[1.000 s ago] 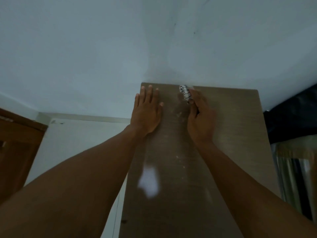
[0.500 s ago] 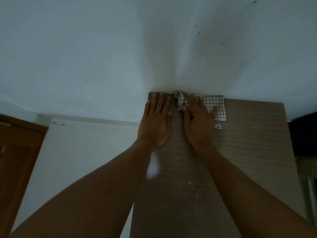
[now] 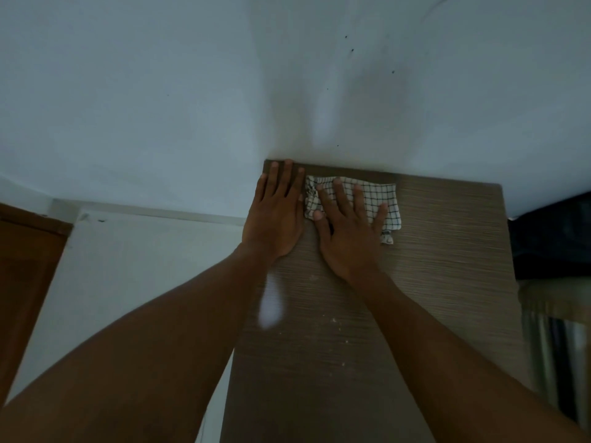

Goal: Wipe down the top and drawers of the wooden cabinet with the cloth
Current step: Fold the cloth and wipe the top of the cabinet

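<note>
The white, dark-checked cloth [image 3: 374,199] is pressed flat under the spread fingers of the right hand [image 3: 348,231] on the brown wood-grain cabinet top [image 3: 447,251]. Just beside it, the left hand [image 3: 275,215] is laid flat, empty, by the pale wall [image 3: 192,91].

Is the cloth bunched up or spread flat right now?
Mostly spread flat: the checked cloth lies open on the cabinet top under the right hand, with only its left edge crumpled.
</note>
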